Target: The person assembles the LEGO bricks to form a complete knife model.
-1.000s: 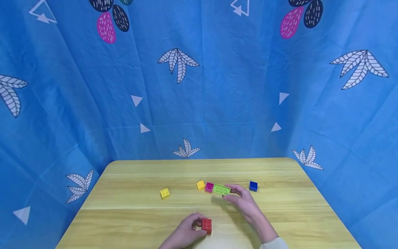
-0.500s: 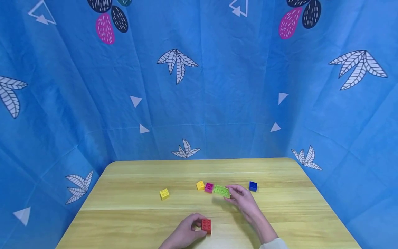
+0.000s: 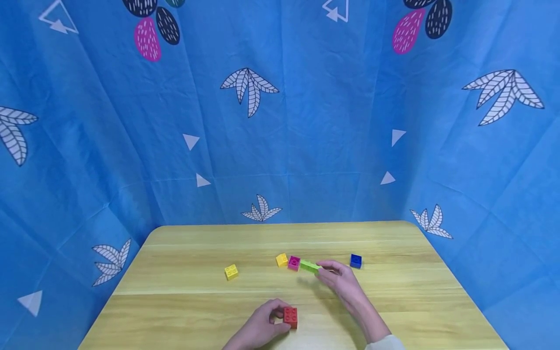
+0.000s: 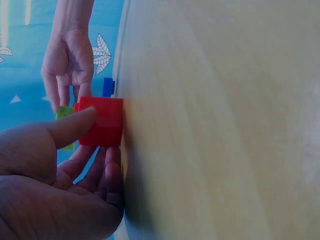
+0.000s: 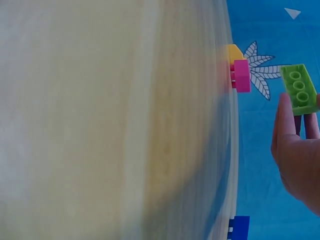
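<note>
My left hand grips a red building brick between thumb and fingers near the front of the table. In the left wrist view the red brick sits right at the tabletop, thumb across its side. My right hand pinches one end of a long lime green brick, raised over the table. The right wrist view shows the green brick's hollow underside with its row of round tubes. Just left of it lies a magenta brick, hollow side up.
An orange-yellow brick stands beside the magenta one, and a yellow brick lies farther left. To the right of my right hand is a dark blue brick, hollow side up. Blue patterned cloth hangs behind the wooden table.
The green brick has turned in my right fingers: its hollow underside faced the head camera before, and now a narrow side shows. The left hand and red brick stay put.
</note>
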The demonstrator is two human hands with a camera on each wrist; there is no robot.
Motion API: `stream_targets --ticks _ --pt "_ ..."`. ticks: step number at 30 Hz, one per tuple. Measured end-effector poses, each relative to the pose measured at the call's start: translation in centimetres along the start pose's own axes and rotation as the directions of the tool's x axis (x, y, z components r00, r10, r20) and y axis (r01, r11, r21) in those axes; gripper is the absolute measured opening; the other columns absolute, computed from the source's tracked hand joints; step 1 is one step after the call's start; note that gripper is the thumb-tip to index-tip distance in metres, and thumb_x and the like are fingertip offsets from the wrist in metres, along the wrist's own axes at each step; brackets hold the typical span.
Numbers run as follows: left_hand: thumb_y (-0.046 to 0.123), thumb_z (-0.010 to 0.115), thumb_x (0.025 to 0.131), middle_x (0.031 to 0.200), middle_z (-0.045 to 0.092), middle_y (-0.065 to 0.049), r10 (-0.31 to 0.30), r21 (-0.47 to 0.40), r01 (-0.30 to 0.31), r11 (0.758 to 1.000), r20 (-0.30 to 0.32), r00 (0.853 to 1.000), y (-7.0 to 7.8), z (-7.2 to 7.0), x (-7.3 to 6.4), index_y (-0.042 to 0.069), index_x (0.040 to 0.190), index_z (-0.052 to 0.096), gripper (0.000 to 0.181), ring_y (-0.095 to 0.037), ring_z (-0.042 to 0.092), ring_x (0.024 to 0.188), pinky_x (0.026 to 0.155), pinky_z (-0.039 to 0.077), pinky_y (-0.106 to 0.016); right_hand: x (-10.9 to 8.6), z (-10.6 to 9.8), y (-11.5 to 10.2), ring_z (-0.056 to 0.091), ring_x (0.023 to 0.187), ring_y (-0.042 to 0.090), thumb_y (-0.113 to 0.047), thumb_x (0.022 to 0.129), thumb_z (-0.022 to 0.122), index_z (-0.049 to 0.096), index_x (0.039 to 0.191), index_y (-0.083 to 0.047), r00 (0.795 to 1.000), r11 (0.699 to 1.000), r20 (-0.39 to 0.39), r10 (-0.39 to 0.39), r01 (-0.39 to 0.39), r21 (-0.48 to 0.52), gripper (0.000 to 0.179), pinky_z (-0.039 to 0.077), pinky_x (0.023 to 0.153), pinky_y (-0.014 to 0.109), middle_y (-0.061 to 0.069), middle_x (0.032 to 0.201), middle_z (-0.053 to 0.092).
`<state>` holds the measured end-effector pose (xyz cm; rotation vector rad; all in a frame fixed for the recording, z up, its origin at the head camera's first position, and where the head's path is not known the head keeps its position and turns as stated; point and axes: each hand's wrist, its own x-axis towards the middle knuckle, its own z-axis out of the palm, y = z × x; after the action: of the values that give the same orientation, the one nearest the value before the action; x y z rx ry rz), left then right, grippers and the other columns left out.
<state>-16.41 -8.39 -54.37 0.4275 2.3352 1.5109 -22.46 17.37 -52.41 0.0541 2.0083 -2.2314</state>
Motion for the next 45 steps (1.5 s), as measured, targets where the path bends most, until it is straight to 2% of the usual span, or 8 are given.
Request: stream_targets --ticks 5,9,18,24,30,35,41,45 --pt "0.01 0.079 0.088 0.11 0.066 0.001 -0.004 -0.012 0.004 1.0 -0.003 1.0 0.0 0.0 0.1 0.014 0.118 0.069 0.031 -0.021 0.06 0.105 0.085 0.049 -0.029 0.1 0.1 0.0 0.067 0.111 0.03 -0.006 0.093 0.071 0.061 0.127 0.009 1.0 0.999 -0.009 -0.012 0.012 -0.042 0.038 0.057 0.105 0.04 0.017 0.119 0.066" --pt "0.011 0.079 0.088 0.11 0.066 0.001 -0.01 0.002 0.01 1.0 0.001 1.0 0.0 0.0 0.1 0.014 0.118 0.069 0.031 -0.021 0.061 0.104 0.084 0.049 -0.028 0.3 0.2 0.4 0.067 0.103 0.022 -0.005 0.092 0.073 0.065 0.123 0.007 0.999 0.996 -0.028 -0.034 0.032 -0.083 0.034 0.06 0.096 0.031 0.013 0.115 0.068" --pt "0.01 0.078 0.089 0.112 0.067 0.0 0.012 0.016 -0.012 1.0 -0.003 1.0 0.0 0.0 -0.1 0.014 0.119 0.069 0.031 -0.022 0.062 0.105 0.085 0.05 -0.028 0.2 0.4 0.5 0.065 0.109 0.018 0.002 0.092 0.071 0.065 0.124 0.009 0.998 0.995 -0.014 -0.068 0.067 -0.074 0.033 0.058 0.093 0.02 0.017 0.124 0.067" --pt "0.01 0.08 0.087 0.113 0.067 0.0 -0.008 -0.013 0.008 1.0 -0.003 1.0 0.2 0.0 -0.1 0.013 0.12 0.068 0.035 -0.022 0.061 0.106 0.085 0.049 -0.029 0.0 0.4 0.3 0.064 0.121 0.024 0.002 0.092 0.07 0.065 0.124 0.008 0.996 0.993 0.023 -0.085 0.086 -0.083 0.034 0.055 0.098 0.019 0.021 0.132 0.065" --pt "0.01 0.081 0.087 0.121 0.066 -0.005 -0.039 -0.128 0.04 0.991 0.007 0.999 0.0 -0.3 -0.1 0.008 0.132 0.062 0.05 -0.026 0.061 0.113 0.096 0.055 -0.042 -0.8 0.5 0.2 0.06 0.131 0.031 -0.005 0.092 0.073 0.067 0.123 0.005 0.989 0.981 0.093 -0.111 0.124 -0.15 0.033 0.053 0.103 0.019 0.023 0.139 0.062" --pt "0.014 0.08 0.089 0.132 0.061 -0.012 -0.037 -0.157 0.03 0.987 -0.042 0.998 0.5 -1.0 -0.4 0.008 0.138 0.058 0.054 -0.031 0.061 0.118 0.098 0.058 -0.05 -1.8 0.9 0.1 0.061 0.131 0.03 -0.009 0.093 0.073 0.066 0.124 0.006 0.978 0.971 0.169 -0.121 0.152 -0.182 0.034 0.053 0.101 0.017 0.026 0.141 0.06" --pt "0.021 0.077 0.093 0.139 0.058 -0.017 0.055 -0.124 -0.069 0.99 -0.115 0.992 1.1 -2.1 -0.6 0.007 0.142 0.054 0.056 -0.035 0.059 0.123 0.099 0.054 -0.034 -3.2 1.5 0.3 0.065 0.122 0.018 -0.007 0.093 0.074 0.068 0.122 0.005 0.958 0.965 0.258 -0.121 0.175 -0.194 0.032 0.055 0.099 0.019 0.026 0.139 0.061" --pt "0.027 0.075 0.095 0.141 0.058 -0.015 0.087 -0.129 -0.103 0.986 -0.125 0.988 1.2 -2.5 -0.7 0.01 0.142 0.055 0.054 -0.034 0.058 0.126 0.096 0.053 -0.023 -4.0 2.0 0.6 0.066 0.121 0.019 -0.005 0.092 0.074 0.068 0.12 0.005 0.942 0.964 0.312 -0.122 0.188 -0.188 0.03 0.056 0.099 0.021 0.026 0.137 0.062"
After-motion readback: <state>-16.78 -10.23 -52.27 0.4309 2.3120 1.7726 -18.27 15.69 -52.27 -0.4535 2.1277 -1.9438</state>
